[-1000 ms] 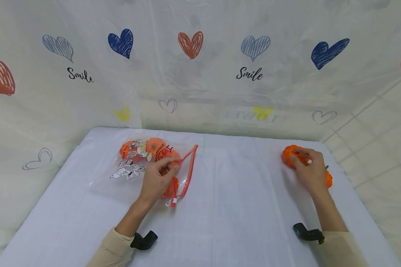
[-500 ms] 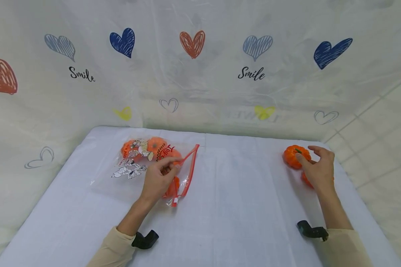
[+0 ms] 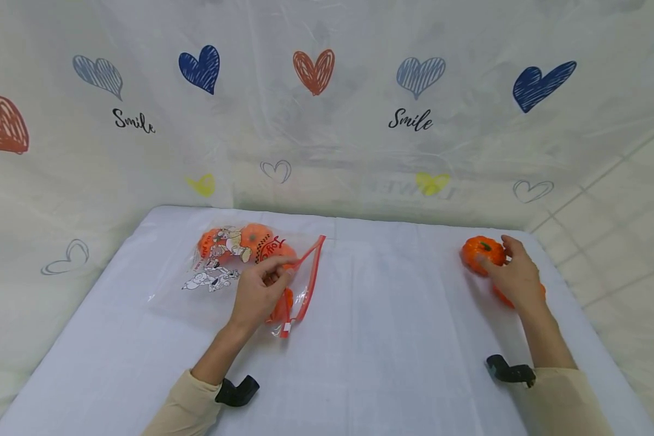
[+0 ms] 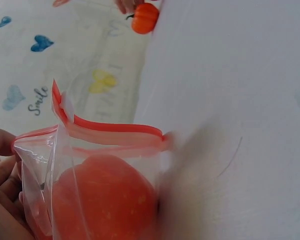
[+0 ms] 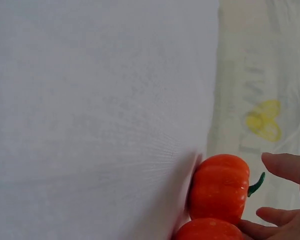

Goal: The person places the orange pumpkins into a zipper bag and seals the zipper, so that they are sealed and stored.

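My left hand [image 3: 261, 289] pinches the red zip edge of a clear plastic bag [image 3: 166, 297] with printed cartoon figures. Several orange toy pumpkins [image 3: 256, 235] lie inside it, and one [image 4: 107, 200] shows close behind the plastic in the left wrist view. At the far right, my right hand [image 3: 515, 275] is beside a glossy orange pumpkin [image 3: 481, 251] with a green stem, its fingers spread around the near right side. In the right wrist view, a gap separates the upper fingertip from this pumpkin; lower finger contact is unclear. A second pumpkin [image 3: 502, 295] is partly hidden under that hand.
A white cloth covers the table [image 3: 392, 327]. Behind it hangs a pale curtain [image 3: 354, 133] printed with hearts and "Smile". Black curved pieces [image 3: 237, 391] sit at both wrists, by the beige sleeves.
My right hand has loosened from over the far pumpkin and shifted right, uncovering its stem, then moved slightly back toward it. The left hand and bag have stayed put.
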Available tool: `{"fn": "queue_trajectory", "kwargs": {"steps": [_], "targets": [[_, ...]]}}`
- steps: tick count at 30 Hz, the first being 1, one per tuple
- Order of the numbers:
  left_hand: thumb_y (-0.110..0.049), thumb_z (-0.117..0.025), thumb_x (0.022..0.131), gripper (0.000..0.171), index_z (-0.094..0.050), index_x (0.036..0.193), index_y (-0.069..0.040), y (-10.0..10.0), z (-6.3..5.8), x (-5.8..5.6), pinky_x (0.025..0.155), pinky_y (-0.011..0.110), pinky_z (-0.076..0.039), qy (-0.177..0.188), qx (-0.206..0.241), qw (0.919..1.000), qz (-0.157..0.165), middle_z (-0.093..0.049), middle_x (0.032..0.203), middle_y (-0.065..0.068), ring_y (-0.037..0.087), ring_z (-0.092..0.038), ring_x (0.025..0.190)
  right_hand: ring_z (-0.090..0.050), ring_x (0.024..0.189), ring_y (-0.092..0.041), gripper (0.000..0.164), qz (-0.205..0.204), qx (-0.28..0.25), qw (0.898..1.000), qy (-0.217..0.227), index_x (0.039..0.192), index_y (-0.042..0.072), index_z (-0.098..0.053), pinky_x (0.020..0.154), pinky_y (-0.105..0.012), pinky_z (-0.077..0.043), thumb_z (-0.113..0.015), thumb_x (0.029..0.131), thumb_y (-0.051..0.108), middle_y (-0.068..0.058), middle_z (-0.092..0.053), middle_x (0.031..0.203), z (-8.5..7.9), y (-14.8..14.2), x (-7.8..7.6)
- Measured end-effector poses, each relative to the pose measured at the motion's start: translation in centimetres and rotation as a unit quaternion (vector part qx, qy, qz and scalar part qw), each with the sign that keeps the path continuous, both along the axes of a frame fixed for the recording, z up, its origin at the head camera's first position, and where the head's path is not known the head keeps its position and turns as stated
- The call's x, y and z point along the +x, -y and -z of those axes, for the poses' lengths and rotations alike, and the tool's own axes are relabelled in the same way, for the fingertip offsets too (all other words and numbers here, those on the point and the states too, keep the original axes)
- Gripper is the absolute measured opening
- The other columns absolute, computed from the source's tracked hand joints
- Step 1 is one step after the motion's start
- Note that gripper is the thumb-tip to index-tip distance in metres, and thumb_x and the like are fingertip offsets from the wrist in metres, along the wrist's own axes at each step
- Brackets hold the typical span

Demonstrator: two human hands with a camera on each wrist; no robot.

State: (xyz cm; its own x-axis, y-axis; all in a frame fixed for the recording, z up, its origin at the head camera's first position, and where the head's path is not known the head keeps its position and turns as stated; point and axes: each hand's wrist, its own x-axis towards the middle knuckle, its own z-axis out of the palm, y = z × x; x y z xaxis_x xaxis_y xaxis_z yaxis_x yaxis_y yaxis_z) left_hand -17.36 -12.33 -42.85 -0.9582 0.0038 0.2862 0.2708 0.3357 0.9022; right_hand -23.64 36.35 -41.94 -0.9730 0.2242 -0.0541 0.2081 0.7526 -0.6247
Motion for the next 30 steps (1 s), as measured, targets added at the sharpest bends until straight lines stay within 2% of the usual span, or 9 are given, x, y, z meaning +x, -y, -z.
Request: {"fn": "queue_trajectory", "kwargs": {"steps": [6,16,20,24,30], "targets": [[-0.013,-0.070,0.098,0.022,-0.077,0.118,-0.013,0.0,0.0,0.0,0.062,0.018,-0.043,0.004,0.003,1.0000,0.001,-0.061,0.083,0.006,0.017,-0.054,0.077,-0.035,0.141,-0.058,0.089,-0.050,0.034,0.998,0.002,0.162,-0.006,-0.018,0.112,-0.073,-0.035,-0.063,0.101,0.041,-0.039,-0.030,0.159,0.2,0.7,-0.2],[-0.013,-0.070,0.098,0.021,-0.078,0.117,-0.015,0.0,0.1,-0.1,0.061,0.019,-0.042,0.005,0.003,1.0000,0.002,-0.060,0.083,0.005,0.017,-0.053,0.075,-0.040,0.135,-0.056,0.088,-0.107,0.029,0.994,-0.015,0.159,-0.007,-0.027,0.109,-0.072,-0.038,-0.074,0.096,0.034,-0.038,-0.038,0.153,0.6,1.3,-0.2],[-0.013,-0.070,0.098,0.021,-0.078,0.117,-0.013,0.0,0.0,-0.1,0.061,0.019,-0.043,0.003,0.004,1.0000,0.003,-0.060,0.082,0.006,0.017,-0.053,0.075,-0.039,0.135,-0.056,0.094,-0.122,0.036,0.992,-0.003,0.158,-0.008,-0.029,0.109,-0.073,-0.038,-0.079,0.092,0.038,-0.038,-0.037,0.153,0.7,1.6,-0.1],[-0.014,-0.070,0.098,0.021,-0.078,0.118,-0.013,-0.1,0.0,-0.1,0.062,0.019,-0.043,0.002,0.006,1.0000,0.005,-0.061,0.083,0.006,0.017,-0.053,0.076,-0.035,0.139,-0.056,0.099,-0.123,0.045,0.991,0.028,0.159,-0.004,-0.028,0.110,-0.075,-0.037,-0.081,0.089,0.042,-0.038,-0.032,0.157,0.6,2.1,0.3],[-0.013,-0.071,0.097,0.021,-0.078,0.116,-0.013,-0.2,0.0,0.0,0.061,0.018,-0.042,-0.004,0.005,1.0000,0.001,-0.060,0.082,0.004,0.015,-0.053,0.075,-0.038,0.137,-0.055,0.095,-0.148,0.052,0.987,0.042,0.160,0.004,-0.031,0.107,-0.074,-0.041,-0.081,0.089,0.041,-0.036,-0.035,0.156,0.4,3.2,1.0]]}}
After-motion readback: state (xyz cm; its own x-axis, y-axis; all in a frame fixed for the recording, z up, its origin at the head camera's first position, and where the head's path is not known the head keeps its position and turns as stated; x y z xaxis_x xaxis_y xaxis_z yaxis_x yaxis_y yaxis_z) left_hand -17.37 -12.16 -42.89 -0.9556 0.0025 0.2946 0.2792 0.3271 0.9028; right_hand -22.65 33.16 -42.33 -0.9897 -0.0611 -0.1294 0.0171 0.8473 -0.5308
